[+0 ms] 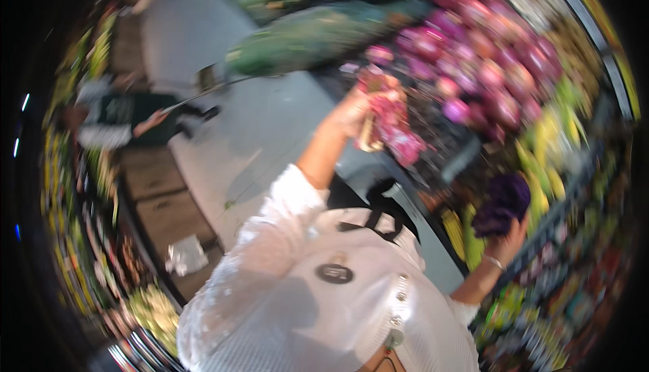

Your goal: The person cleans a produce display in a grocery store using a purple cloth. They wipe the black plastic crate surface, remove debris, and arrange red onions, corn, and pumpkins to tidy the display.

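Note:
My left hand (pixel 352 111) is closed around a bunch of loose red onion skins (pixel 388 113), with scraps hanging from it. Just past it, a heap of red onions (pixel 476 58) fills part of a dark produce display (pixel 436 139) strewn with dry skins. At the right, my right hand (pixel 509 240), with a bracelet at the wrist, grips a dark purple crumpled bundle (pixel 502 205); blur keeps me from telling what it is. That bundle is over ears of corn (pixel 537 169), some of them in green husks.
Large green watermelons (pixel 324 37) lie beyond the onions. Across the grey floor (pixel 248 139), a person in a dark apron (pixel 127 113) holds a long-handled tool (pixel 197 96). Cardboard boxes (pixel 157 179) line the left shelving. A dark divider (pixel 552 210) borders the corn.

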A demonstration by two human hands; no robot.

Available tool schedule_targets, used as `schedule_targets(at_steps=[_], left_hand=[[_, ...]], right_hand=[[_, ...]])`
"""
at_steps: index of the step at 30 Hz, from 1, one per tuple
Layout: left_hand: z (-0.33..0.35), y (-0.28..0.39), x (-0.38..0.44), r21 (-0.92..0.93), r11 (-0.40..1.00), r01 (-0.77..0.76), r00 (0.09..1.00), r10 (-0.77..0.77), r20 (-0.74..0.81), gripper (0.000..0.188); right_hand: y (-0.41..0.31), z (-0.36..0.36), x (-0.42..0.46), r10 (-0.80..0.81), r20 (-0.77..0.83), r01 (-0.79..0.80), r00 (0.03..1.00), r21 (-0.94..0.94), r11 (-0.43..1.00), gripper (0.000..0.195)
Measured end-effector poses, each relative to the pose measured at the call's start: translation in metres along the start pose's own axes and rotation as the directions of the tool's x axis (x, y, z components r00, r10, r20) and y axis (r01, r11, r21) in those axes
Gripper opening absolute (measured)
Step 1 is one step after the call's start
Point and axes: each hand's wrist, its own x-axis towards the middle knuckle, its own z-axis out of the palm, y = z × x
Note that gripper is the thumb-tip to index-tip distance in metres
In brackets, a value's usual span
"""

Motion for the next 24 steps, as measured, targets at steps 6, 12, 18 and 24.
schedule_targets(at_steps=[6, 12, 18, 24], left_hand=[[-0.153, 0.025, -0.125, -0.294, 0.912, -0.285, 0.921, 0.177, -0.346, 0.028], [-0.313, 0.015, -0.269, -0.332, 0.757, -0.562, 0.752, 0.302, -0.585, 0.022], [-0.384, 0.045, -0.326, -0.257, 0.662, -0.704, 0.53, 0.249, -0.811, 0.02], [-0.459, 0.099, -0.335, -0.296, 0.657, -0.693, 0.516, 0.166, -0.84, 0.019]], right_hand=[[-0.027, 0.132, -0.036, 0.134, 0.207, -0.147, 0.969, 0.051, 0.988, 0.053], [-0.015, 0.249, -0.094, 0.117, 0.516, -0.155, 0.849, 0.031, 0.987, 0.053], [0.015, 0.369, -0.199, 0.248, 0.724, -0.251, 0.644, -0.106, 0.962, 0.05], [0.051, 0.468, -0.261, 0.412, 0.841, -0.329, 0.351, -0.301, 0.895, 0.042]])
